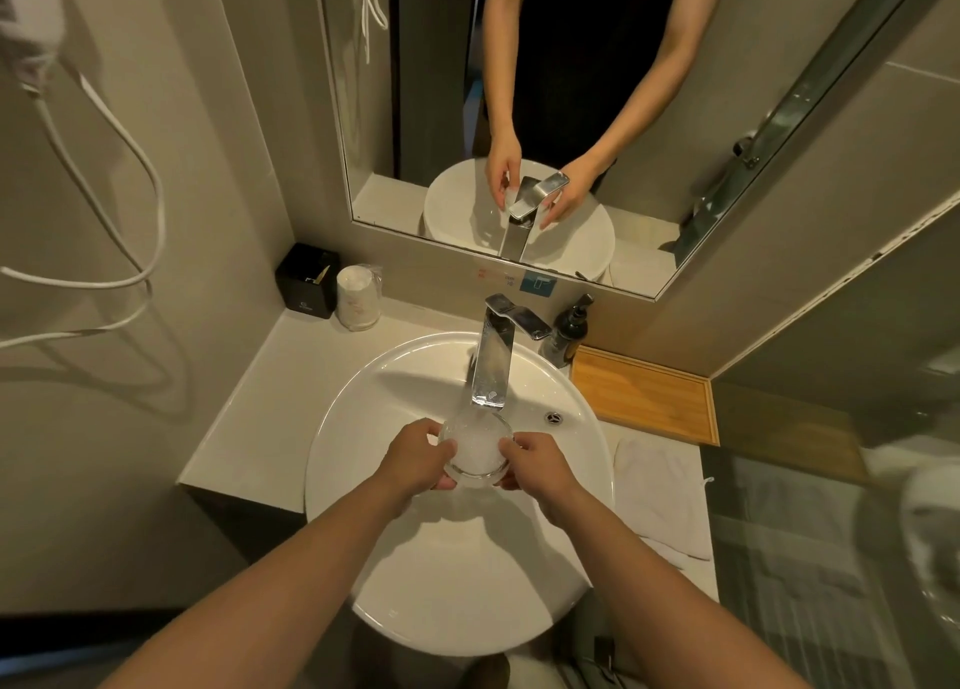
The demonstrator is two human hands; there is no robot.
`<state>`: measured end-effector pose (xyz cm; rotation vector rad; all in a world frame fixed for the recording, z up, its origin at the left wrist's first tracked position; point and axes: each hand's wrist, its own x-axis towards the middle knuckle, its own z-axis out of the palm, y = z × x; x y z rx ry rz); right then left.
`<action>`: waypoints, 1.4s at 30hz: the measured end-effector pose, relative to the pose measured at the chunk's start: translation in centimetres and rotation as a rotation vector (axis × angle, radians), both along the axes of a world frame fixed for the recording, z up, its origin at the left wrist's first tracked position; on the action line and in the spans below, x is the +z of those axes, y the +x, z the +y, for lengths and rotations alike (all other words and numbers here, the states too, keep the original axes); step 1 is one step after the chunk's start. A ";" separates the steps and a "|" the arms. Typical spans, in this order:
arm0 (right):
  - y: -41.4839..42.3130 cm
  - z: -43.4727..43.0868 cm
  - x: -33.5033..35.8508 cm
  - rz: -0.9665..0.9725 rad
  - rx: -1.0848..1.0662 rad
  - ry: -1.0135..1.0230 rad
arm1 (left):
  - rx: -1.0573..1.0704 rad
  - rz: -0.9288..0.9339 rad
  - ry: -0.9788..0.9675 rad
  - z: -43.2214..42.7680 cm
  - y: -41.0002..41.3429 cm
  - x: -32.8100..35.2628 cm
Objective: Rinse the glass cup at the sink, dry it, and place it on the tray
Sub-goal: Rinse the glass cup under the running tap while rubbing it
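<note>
Glass cup (pixel 475 452) held under the running faucet (pixel 493 355), over the white basin (pixel 363 418).

Head view: the cup, full of frothing water, is grasped on its left by the left hand (pixel 415 459) and on its right by the right hand (pixel 537 462). A bamboo tray (pixel 644 394) lies far right of the basin, a white towel (pixel 662 496) nearer.

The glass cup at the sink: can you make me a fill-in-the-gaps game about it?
1. The glass cup is held under the ____.
2. The left hand and right hand hold it over the white ____.
3. The wooden tray has ____ cups on it.
4. A white towel lies on the ____ side of the basin.

Missing words: faucet; sink; no; right
</note>
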<state>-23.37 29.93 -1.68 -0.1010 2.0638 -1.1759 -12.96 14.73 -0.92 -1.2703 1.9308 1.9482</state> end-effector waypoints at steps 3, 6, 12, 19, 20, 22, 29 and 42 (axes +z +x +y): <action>0.5 0.3 -0.3 -0.044 -0.029 -0.046 | 0.014 -0.005 -0.039 0.5 0.1 -0.2; 1.1 0.4 -0.8 -0.146 -0.072 -0.089 | 0.052 -0.034 -0.005 1.3 0.3 -0.5; 0.7 0.3 -0.5 -0.125 -0.047 -0.048 | 0.022 -0.023 0.076 0.6 0.2 -0.3; 0.8 0.3 -0.6 -0.165 -0.086 -0.100 | 0.086 0.026 0.071 1.0 0.6 -0.6; 1.0 0.3 -0.7 -0.181 -0.094 -0.106 | 0.106 0.020 0.075 1.3 0.6 -0.7; 1.1 0.3 -0.6 -0.213 -0.098 -0.109 | 0.134 0.014 0.103 1.7 0.7 -0.9; 0.6 0.2 0.0 -0.177 -0.075 -0.063 | 0.104 -0.001 0.207 0.4 0.2 0.0; 1.2 0.0 -0.1 -0.231 -0.160 -0.077 | 0.142 0.006 0.212 1.4 -0.1 -0.3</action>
